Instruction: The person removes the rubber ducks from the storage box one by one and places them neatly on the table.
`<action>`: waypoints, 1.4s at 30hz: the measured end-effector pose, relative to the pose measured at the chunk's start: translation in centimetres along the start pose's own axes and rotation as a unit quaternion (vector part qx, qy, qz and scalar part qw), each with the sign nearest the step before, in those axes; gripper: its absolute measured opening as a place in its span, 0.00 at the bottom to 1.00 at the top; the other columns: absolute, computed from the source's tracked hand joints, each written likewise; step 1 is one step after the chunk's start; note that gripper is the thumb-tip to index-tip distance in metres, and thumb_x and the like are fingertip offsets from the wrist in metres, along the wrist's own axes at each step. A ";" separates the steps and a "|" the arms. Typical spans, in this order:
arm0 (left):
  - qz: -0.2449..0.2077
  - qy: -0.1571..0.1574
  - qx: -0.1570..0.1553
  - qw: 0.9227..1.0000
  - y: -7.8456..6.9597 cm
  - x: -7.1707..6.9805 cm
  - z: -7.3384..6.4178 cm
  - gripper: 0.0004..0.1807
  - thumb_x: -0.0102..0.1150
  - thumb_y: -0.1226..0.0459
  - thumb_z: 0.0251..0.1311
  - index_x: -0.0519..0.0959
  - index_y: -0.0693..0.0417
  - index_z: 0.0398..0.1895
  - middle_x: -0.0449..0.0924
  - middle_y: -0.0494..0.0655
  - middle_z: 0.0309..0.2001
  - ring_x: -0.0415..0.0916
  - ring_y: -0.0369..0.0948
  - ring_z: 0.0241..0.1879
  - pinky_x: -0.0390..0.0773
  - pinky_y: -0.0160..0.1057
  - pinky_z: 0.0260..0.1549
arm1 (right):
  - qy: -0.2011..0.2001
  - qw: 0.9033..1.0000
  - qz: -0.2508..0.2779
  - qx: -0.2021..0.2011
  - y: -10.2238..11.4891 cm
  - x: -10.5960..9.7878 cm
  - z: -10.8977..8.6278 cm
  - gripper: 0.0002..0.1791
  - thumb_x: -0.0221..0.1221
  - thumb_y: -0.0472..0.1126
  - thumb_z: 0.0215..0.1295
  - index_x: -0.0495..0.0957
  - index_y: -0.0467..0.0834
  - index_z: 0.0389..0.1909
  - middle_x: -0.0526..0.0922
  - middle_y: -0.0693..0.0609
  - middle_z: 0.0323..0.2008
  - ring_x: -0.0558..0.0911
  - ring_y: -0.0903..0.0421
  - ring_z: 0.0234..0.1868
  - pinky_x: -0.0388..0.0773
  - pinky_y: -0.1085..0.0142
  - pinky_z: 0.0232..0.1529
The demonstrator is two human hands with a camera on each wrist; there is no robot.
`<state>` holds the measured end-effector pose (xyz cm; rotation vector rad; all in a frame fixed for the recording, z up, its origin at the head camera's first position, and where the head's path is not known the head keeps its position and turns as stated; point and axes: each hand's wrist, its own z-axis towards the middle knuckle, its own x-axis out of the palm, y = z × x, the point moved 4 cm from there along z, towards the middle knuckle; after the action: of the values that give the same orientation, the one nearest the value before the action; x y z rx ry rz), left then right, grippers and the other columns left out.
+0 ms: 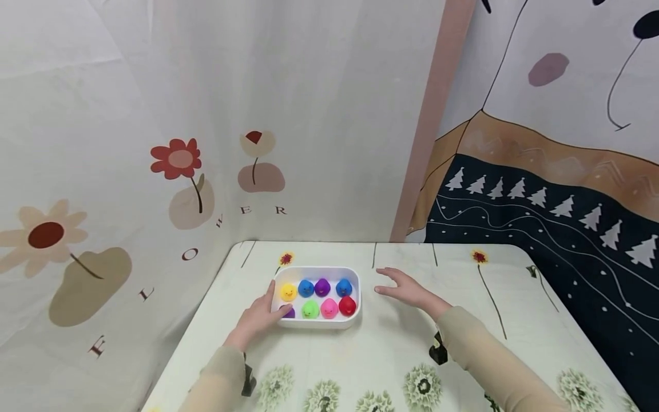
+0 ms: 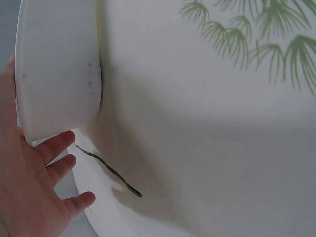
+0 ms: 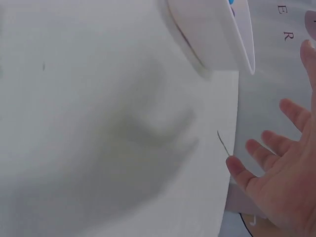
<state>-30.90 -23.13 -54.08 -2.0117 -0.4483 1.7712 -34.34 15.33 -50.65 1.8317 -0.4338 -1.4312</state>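
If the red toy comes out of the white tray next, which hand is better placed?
Probably the right hand: it is empty and open, just off the end of the white tray where the red toy lies. The left hand holds the opposite end.

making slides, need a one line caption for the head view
Left hand holds a white tray of eight colourful toys; right hand is open nearby.

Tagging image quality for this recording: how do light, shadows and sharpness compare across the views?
Head: bright, the coloured toys in the white tray distinct; left wrist: dimmer, a soft shadow beside the tray; right wrist: dimmer, a broad blurred shadow on the tablecloth.
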 end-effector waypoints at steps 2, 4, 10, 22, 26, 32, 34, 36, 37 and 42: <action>-0.013 -0.001 -0.005 1.000 0.0 0.1 0.0 0.54 0.53 0.37 0.61 0.40 0.57 0.77 0.58 0.67 0.70 0.57 0.65 0.67 0.61 0.67 0.59 | -0.002 1.000 0.028 0.007 0.4 0.5 0.4 0.37 0.60 0.60 0.63 0.68 0.45 0.68 0.64 0.40 0.69 0.63 0.38 0.68 0.62 0.41 0.64; -0.023 0.001 -0.012 1.000 0.0 0.2 0.0 0.56 0.54 0.36 0.59 0.39 0.56 0.78 0.58 0.67 0.70 0.57 0.65 0.66 0.61 0.67 0.59 | -0.002 0.998 0.053 0.016 0.8 1.0 0.7 0.33 0.60 0.57 0.64 0.70 0.46 0.67 0.67 0.42 0.67 0.66 0.38 0.66 0.67 0.42 0.61; -0.037 -0.001 -0.022 0.999 0.1 0.4 -0.3 0.60 0.57 0.34 0.54 0.39 0.56 0.78 0.61 0.69 0.68 0.62 0.66 0.64 0.65 0.66 0.57 | 0.008 0.997 0.077 0.020 2.3 3.3 2.0 0.24 0.63 0.49 0.64 0.78 0.45 0.59 0.75 0.43 0.60 0.69 0.38 0.62 0.73 0.44 0.56; -0.054 -0.002 -0.014 0.998 -0.1 0.8 -0.4 0.63 0.62 0.36 0.52 0.38 0.56 0.78 0.61 0.70 0.67 0.63 0.65 0.63 0.66 0.65 0.57 | 0.024 0.997 0.064 0.030 3.1 6.4 3.6 0.18 0.70 0.43 0.55 0.84 0.43 0.47 0.80 0.45 0.51 0.74 0.46 0.53 0.72 0.46 0.56; -0.069 0.007 -0.010 0.998 0.1 0.6 -0.4 0.64 0.65 0.37 0.50 0.37 0.55 0.78 0.60 0.71 0.67 0.63 0.65 0.63 0.65 0.65 0.57 | 0.028 0.997 0.057 0.031 3.0 7.0 4.0 0.17 0.71 0.42 0.54 0.85 0.43 0.45 0.81 0.46 0.46 0.74 0.50 0.47 0.72 0.50 0.54; -0.098 0.028 -0.003 0.995 0.8 0.7 -0.4 0.67 0.68 0.39 0.48 0.34 0.55 0.78 0.57 0.71 0.69 0.61 0.65 0.65 0.63 0.64 0.60 | 0.034 0.998 0.039 0.031 2.7 7.9 4.4 0.16 0.72 0.42 0.53 0.85 0.44 0.44 0.82 0.48 0.45 0.76 0.52 0.45 0.74 0.52 0.52; -0.110 0.032 -0.003 0.993 0.7 0.7 -0.4 0.67 0.68 0.40 0.48 0.33 0.54 0.78 0.56 0.71 0.69 0.59 0.65 0.65 0.62 0.64 0.61 | 0.036 0.998 0.032 0.032 2.7 8.0 4.5 0.16 0.72 0.42 0.53 0.85 0.44 0.44 0.82 0.49 0.45 0.75 0.53 0.44 0.74 0.54 0.52; -0.117 0.035 -0.005 0.993 0.6 0.7 -0.5 0.67 0.68 0.40 0.49 0.32 0.53 0.77 0.55 0.70 0.70 0.58 0.65 0.66 0.61 0.65 0.61 | 0.040 0.998 0.024 0.031 2.8 8.1 4.5 0.16 0.72 0.41 0.52 0.85 0.44 0.43 0.82 0.49 0.44 0.75 0.54 0.43 0.74 0.55 0.50; -0.119 0.036 -0.006 0.992 0.5 0.6 -0.6 0.67 0.68 0.40 0.49 0.32 0.53 0.78 0.54 0.70 0.70 0.58 0.65 0.66 0.60 0.65 0.61 | 0.040 0.999 0.017 0.028 2.9 8.0 4.5 0.16 0.72 0.41 0.52 0.85 0.44 0.43 0.82 0.50 0.43 0.75 0.55 0.42 0.74 0.56 0.50; -0.128 0.042 -0.008 0.991 0.2 0.5 -0.7 0.66 0.68 0.41 0.50 0.31 0.52 0.77 0.52 0.69 0.71 0.56 0.65 0.67 0.58 0.65 0.62 | 0.041 0.999 -0.004 0.024 3.3 8.0 4.5 0.14 0.73 0.40 0.50 0.85 0.43 0.39 0.81 0.51 0.37 0.73 0.55 0.38 0.73 0.60 0.45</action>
<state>-30.16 -23.09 -54.51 -1.9338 -0.6637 1.5262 -35.37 6.24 -53.97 1.9241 -0.4229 -1.3556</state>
